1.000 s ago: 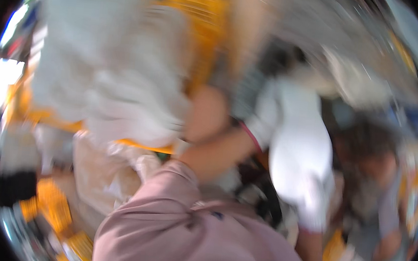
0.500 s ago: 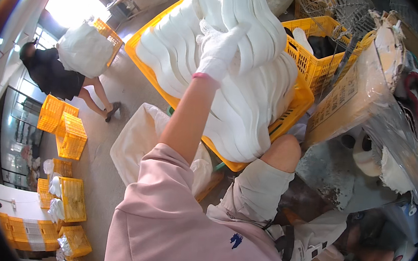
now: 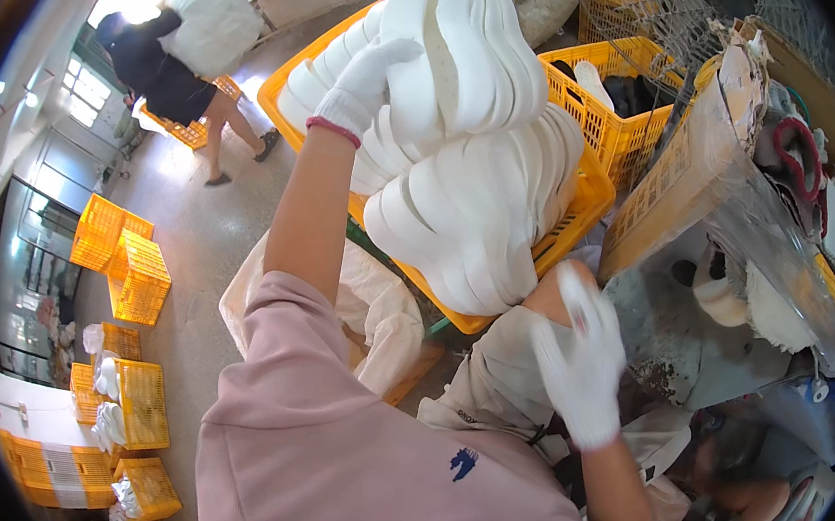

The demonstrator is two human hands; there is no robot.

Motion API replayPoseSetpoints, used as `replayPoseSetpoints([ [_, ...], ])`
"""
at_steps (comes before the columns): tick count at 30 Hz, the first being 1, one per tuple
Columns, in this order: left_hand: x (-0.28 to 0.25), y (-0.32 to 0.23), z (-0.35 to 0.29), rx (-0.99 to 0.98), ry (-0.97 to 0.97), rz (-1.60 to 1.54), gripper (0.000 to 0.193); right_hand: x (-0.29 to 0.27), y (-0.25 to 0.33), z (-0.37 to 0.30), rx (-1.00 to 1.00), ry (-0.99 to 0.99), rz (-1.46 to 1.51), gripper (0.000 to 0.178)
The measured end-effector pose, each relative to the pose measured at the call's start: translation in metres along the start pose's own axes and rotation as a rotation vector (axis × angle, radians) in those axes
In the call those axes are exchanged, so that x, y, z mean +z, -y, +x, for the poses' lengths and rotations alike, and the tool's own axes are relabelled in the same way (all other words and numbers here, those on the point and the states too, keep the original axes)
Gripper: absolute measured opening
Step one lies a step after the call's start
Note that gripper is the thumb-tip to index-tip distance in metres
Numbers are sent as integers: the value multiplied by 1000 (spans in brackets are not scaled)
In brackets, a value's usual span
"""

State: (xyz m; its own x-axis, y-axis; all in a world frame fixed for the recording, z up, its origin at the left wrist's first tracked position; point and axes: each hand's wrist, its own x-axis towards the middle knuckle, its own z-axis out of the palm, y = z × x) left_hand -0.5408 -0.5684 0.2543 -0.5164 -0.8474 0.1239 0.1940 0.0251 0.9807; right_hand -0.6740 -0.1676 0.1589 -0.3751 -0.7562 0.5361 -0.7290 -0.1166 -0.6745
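A yellow plastic crate (image 3: 586,208) stands in front of me, heaped with nested rows of white, curved, insole-shaped pieces (image 3: 463,210). My left hand (image 3: 366,83), in a white knit glove, is closed around the left edge of the upper stack of insoles (image 3: 462,54). Part of its fingers is hidden by the stack. My right hand (image 3: 581,362), gloved alike, is raised over my knee at the crate's near right corner. Its fingers are stretched out, slightly blurred, and hold nothing.
A whitish sack (image 3: 386,323) sits beside the crate. Behind it on the right stand another yellow crate (image 3: 616,129) and a torn cardboard box (image 3: 682,175). Yellow crates (image 3: 140,274) line the left side. A person (image 3: 169,76) carries a big white bag (image 3: 214,20) at far left.
My left hand has moved left, from on top of the insoles to the upper stack's edge. The upper stack has shifted. My right hand has come into view. The other person has moved.
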Motion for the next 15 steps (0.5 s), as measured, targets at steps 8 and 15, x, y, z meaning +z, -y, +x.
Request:
replayPoseSetpoints([
  [8,-103,-36,12,-3,-185,70,47,172,1,209,-118,1,-151,53],
  [15,-86,-102,-57,199,119,547,47,172,-9,183,-126,319,-48,49],
])
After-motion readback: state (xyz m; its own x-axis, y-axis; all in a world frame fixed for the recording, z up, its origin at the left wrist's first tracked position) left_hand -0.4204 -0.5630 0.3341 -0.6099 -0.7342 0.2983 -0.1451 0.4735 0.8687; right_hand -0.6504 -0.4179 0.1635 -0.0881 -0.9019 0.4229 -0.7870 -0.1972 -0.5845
